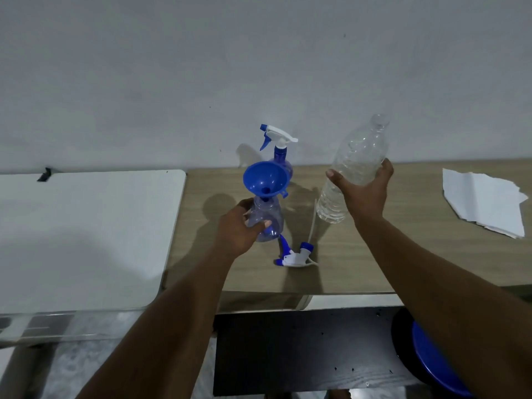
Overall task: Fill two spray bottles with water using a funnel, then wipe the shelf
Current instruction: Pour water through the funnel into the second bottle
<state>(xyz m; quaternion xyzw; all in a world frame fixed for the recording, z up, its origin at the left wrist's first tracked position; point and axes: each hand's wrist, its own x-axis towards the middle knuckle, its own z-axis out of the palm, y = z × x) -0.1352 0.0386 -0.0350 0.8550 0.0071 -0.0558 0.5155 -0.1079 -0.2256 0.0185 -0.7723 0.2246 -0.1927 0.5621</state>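
My left hand (pixel 240 226) grips a clear bluish spray bottle (pixel 269 216) standing on the wooden shelf (pixel 403 254); its spray head is off. A blue funnel (pixel 265 177) sits in the bottle's neck. My right hand (pixel 365 191) holds an uncapped clear water bottle (pixel 352 171), upright and slightly tilted, to the right of the funnel. The removed white and blue spray head (pixel 295 256) with its tube lies on the shelf just in front. A second, darker blue spray bottle (pixel 280 152) with its spray head on stands behind the funnel by the wall.
White paper towels (pixel 483 201) lie at the shelf's right end. A white table (pixel 83 234) adjoins the shelf on the left. Below are a dark board (pixel 302 352) and a blue round object (pixel 431 361) at lower right. A grey wall stands behind.
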